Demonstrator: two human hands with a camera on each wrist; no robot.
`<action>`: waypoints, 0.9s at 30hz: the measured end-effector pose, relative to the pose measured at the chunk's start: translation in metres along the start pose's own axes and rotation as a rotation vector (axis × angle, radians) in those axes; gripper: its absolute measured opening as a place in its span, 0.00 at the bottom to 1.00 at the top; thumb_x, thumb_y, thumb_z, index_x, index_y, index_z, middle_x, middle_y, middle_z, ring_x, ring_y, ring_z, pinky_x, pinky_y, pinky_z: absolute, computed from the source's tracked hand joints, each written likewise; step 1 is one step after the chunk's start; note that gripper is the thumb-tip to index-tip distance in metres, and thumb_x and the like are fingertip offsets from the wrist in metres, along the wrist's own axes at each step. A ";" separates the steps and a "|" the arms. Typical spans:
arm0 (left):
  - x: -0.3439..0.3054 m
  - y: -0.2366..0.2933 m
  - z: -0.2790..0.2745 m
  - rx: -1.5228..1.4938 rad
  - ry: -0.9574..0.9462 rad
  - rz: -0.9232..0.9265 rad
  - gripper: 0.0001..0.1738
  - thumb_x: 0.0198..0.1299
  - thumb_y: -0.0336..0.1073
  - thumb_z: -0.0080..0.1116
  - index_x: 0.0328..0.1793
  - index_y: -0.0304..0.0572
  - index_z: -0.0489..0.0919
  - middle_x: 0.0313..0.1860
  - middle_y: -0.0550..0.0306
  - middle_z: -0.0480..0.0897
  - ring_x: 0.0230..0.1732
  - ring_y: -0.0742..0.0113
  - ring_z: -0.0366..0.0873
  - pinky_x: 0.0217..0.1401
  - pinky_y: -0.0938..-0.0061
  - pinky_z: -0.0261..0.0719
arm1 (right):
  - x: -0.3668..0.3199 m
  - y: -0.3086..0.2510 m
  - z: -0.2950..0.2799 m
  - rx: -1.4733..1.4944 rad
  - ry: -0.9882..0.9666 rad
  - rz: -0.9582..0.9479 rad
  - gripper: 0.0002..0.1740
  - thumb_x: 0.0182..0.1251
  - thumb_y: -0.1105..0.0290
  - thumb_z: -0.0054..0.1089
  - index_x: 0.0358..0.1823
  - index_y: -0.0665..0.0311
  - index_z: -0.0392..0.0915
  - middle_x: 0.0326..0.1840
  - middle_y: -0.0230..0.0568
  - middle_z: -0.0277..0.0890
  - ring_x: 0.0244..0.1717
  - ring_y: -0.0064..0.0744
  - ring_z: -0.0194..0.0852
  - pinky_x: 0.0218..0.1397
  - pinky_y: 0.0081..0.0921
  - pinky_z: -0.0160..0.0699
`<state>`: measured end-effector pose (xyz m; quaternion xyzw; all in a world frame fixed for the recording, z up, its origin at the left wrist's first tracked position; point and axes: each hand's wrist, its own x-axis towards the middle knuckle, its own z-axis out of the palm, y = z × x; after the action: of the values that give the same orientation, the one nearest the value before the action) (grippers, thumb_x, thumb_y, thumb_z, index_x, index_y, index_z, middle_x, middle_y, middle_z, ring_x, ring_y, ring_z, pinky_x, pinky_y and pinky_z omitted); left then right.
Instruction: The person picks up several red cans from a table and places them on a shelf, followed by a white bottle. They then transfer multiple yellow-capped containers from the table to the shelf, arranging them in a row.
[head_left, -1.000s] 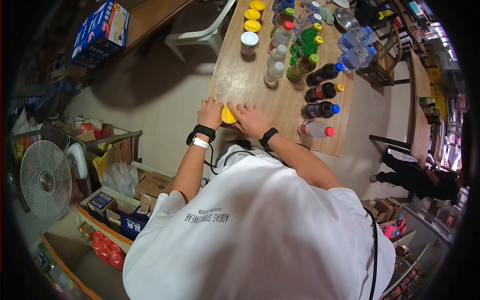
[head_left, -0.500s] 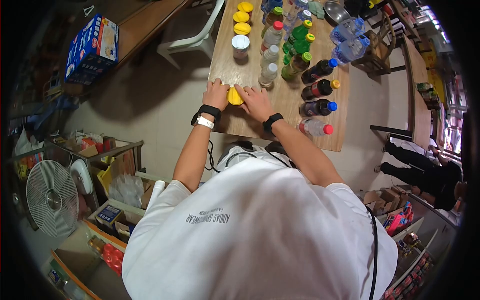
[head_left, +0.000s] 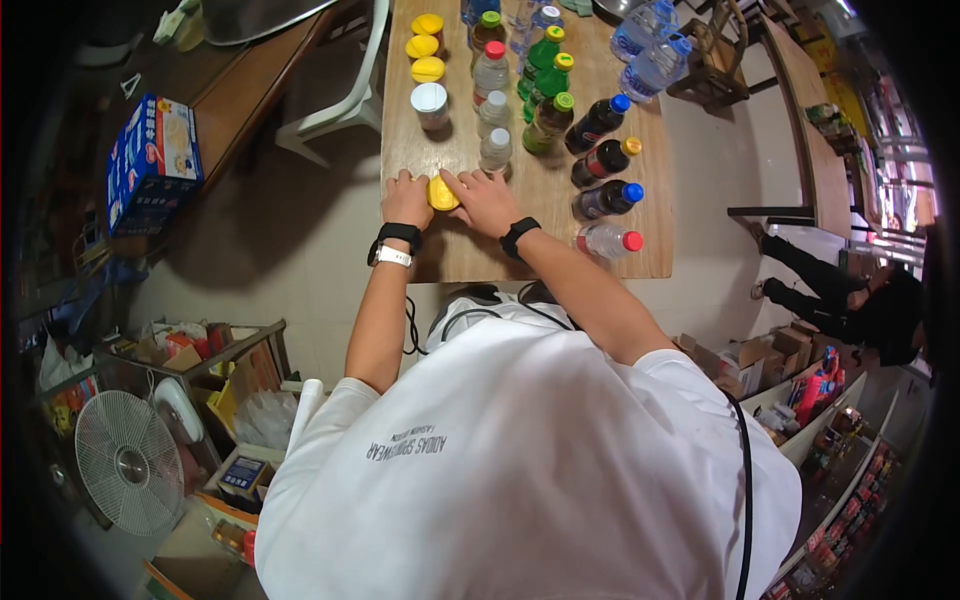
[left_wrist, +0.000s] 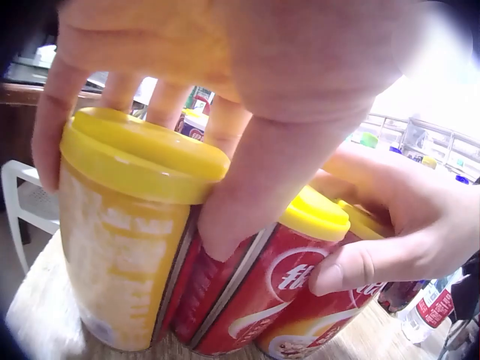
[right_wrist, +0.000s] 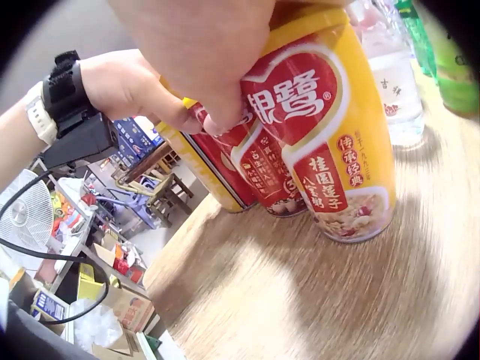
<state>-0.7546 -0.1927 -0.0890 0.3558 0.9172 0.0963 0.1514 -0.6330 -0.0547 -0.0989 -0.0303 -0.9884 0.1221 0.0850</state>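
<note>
Three yellow-lidded porridge cans stand side by side in a row on the wooden table, between my two hands. My left hand (head_left: 407,200) grips the left can (left_wrist: 112,247) from above, its fingers over the far side and the thumb low on the near side. The middle can (left_wrist: 300,274) is squeezed between the outer two; its yellow lid (head_left: 442,193) shows in the head view. My right hand (head_left: 487,205) holds the right can (right_wrist: 330,150), its thumb lying along the red labels. The palm hides that can's lid in the right wrist view.
Ahead are a white-lidded tub (head_left: 430,106) and a column of yellow-lidded cans (head_left: 427,69). Clear bottles (head_left: 495,150), green bottles (head_left: 550,85) and dark cola bottles (head_left: 606,160) stand to the right. A white chair (head_left: 355,100) is left of the table.
Both hands have moved the cans forward over the table, away from its front edge and closer to the white-lidded tub. The head view has shifted too.
</note>
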 end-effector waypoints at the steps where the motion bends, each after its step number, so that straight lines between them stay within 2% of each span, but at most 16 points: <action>1: -0.001 0.000 -0.001 -0.003 -0.025 -0.002 0.21 0.54 0.32 0.64 0.56 0.51 0.82 0.60 0.52 0.74 0.61 0.44 0.72 0.58 0.47 0.79 | -0.001 0.000 -0.002 0.013 -0.058 0.009 0.49 0.54 0.50 0.72 0.76 0.53 0.60 0.53 0.37 0.75 0.56 0.36 0.72 0.54 0.42 0.65; 4: -0.009 0.005 -0.012 -0.027 -0.026 -0.043 0.30 0.50 0.34 0.67 0.63 0.51 0.78 0.66 0.45 0.72 0.70 0.42 0.66 0.65 0.48 0.73 | -0.005 -0.003 -0.010 -0.025 -0.012 0.006 0.51 0.53 0.49 0.73 0.77 0.53 0.59 0.56 0.40 0.73 0.60 0.38 0.69 0.56 0.43 0.64; 5: -0.011 0.006 -0.013 -0.046 -0.020 -0.065 0.31 0.52 0.35 0.66 0.66 0.50 0.76 0.71 0.46 0.67 0.76 0.41 0.58 0.67 0.31 0.64 | -0.008 -0.004 -0.013 0.002 0.050 0.016 0.47 0.55 0.53 0.73 0.75 0.54 0.62 0.58 0.42 0.71 0.62 0.40 0.67 0.59 0.44 0.63; 8: -0.026 0.012 -0.026 -0.136 0.121 0.009 0.33 0.53 0.37 0.67 0.68 0.46 0.73 0.74 0.44 0.64 0.78 0.41 0.55 0.66 0.30 0.63 | -0.014 -0.007 -0.037 0.163 0.096 0.076 0.38 0.61 0.61 0.68 0.73 0.57 0.65 0.63 0.47 0.69 0.65 0.45 0.66 0.61 0.43 0.63; 9: -0.033 0.022 -0.039 -0.158 0.177 0.056 0.31 0.53 0.36 0.67 0.65 0.41 0.75 0.72 0.42 0.66 0.75 0.40 0.61 0.68 0.38 0.66 | -0.017 -0.010 -0.052 0.184 0.167 0.091 0.23 0.63 0.65 0.66 0.59 0.60 0.76 0.58 0.44 0.73 0.61 0.45 0.69 0.59 0.40 0.66; 11: -0.041 0.035 -0.049 -0.361 0.185 0.138 0.28 0.53 0.33 0.67 0.62 0.38 0.76 0.68 0.41 0.70 0.70 0.40 0.67 0.67 0.48 0.69 | -0.029 -0.002 -0.061 0.309 0.196 0.078 0.14 0.63 0.67 0.65 0.49 0.63 0.78 0.49 0.43 0.75 0.54 0.44 0.73 0.54 0.38 0.69; 12: -0.044 0.042 -0.054 -0.463 0.190 0.177 0.27 0.53 0.32 0.68 0.61 0.37 0.77 0.66 0.40 0.73 0.68 0.40 0.69 0.67 0.53 0.71 | -0.035 0.002 -0.068 0.370 0.212 0.069 0.11 0.64 0.67 0.64 0.43 0.64 0.80 0.45 0.43 0.77 0.51 0.44 0.75 0.51 0.37 0.70; 13: -0.048 0.055 -0.060 -0.575 0.214 0.242 0.22 0.53 0.29 0.67 0.55 0.33 0.78 0.55 0.41 0.79 0.57 0.41 0.77 0.62 0.65 0.75 | -0.039 0.003 -0.083 0.432 0.229 0.069 0.09 0.64 0.68 0.64 0.40 0.66 0.79 0.41 0.44 0.76 0.47 0.45 0.75 0.48 0.36 0.71; 15: -0.049 0.073 -0.058 -0.650 0.158 0.337 0.20 0.55 0.26 0.67 0.55 0.33 0.79 0.52 0.45 0.81 0.51 0.50 0.81 0.53 0.69 0.80 | -0.052 0.001 -0.118 0.555 0.263 0.067 0.09 0.65 0.69 0.63 0.33 0.68 0.77 0.32 0.45 0.74 0.38 0.46 0.76 0.41 0.35 0.73; 16: -0.050 0.083 -0.057 -0.686 0.130 0.383 0.20 0.56 0.25 0.67 0.55 0.32 0.79 0.50 0.47 0.82 0.48 0.55 0.83 0.48 0.70 0.83 | -0.062 0.002 -0.131 0.557 0.264 0.126 0.09 0.65 0.69 0.62 0.33 0.68 0.78 0.31 0.46 0.74 0.37 0.48 0.75 0.39 0.37 0.72; 17: -0.051 0.098 -0.058 -0.786 0.106 0.391 0.15 0.55 0.26 0.65 0.49 0.31 0.80 0.43 0.44 0.83 0.46 0.48 0.83 0.51 0.67 0.80 | -0.074 0.005 -0.143 0.560 0.265 0.183 0.09 0.66 0.68 0.62 0.33 0.68 0.78 0.29 0.46 0.74 0.35 0.51 0.74 0.38 0.39 0.72; 20: -0.048 0.132 -0.046 -1.008 -0.057 0.398 0.11 0.58 0.25 0.63 0.47 0.30 0.80 0.37 0.47 0.84 0.40 0.56 0.85 0.43 0.69 0.81 | -0.112 0.012 -0.169 0.546 0.339 0.393 0.08 0.67 0.71 0.59 0.32 0.68 0.78 0.28 0.48 0.74 0.32 0.53 0.73 0.36 0.40 0.72; 21: -0.047 0.145 -0.046 -1.002 -0.022 0.482 0.07 0.59 0.25 0.63 0.43 0.30 0.81 0.31 0.50 0.84 0.32 0.63 0.85 0.36 0.72 0.80 | -0.125 0.016 -0.177 0.534 0.377 0.469 0.07 0.67 0.72 0.58 0.32 0.68 0.77 0.28 0.48 0.74 0.32 0.52 0.74 0.35 0.39 0.72; 24: -0.045 0.174 -0.042 -1.033 -0.328 0.477 0.06 0.59 0.25 0.64 0.40 0.30 0.81 0.29 0.51 0.84 0.30 0.63 0.84 0.34 0.73 0.79 | -0.162 0.031 -0.187 0.511 0.510 0.635 0.04 0.67 0.76 0.56 0.35 0.69 0.77 0.31 0.50 0.75 0.33 0.51 0.75 0.38 0.37 0.73; 25: -0.046 0.184 -0.039 -1.058 -0.330 0.509 0.06 0.60 0.27 0.65 0.39 0.30 0.81 0.27 0.55 0.82 0.27 0.71 0.83 0.31 0.77 0.78 | -0.172 0.034 -0.187 0.495 0.542 0.663 0.03 0.67 0.76 0.56 0.36 0.69 0.77 0.33 0.50 0.75 0.35 0.51 0.76 0.38 0.36 0.73; 27: -0.045 0.200 -0.035 -0.931 -0.291 0.613 0.09 0.58 0.30 0.67 0.36 0.30 0.80 0.27 0.51 0.82 0.25 0.63 0.81 0.31 0.72 0.77 | -0.189 0.041 -0.182 0.464 0.609 0.716 0.04 0.67 0.77 0.55 0.40 0.70 0.77 0.37 0.51 0.77 0.38 0.50 0.76 0.39 0.35 0.73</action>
<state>-0.6105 -0.0806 0.0097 0.5109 0.6028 0.4795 0.3817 -0.4136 0.0126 0.0342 -0.3806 -0.7936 0.3451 0.3259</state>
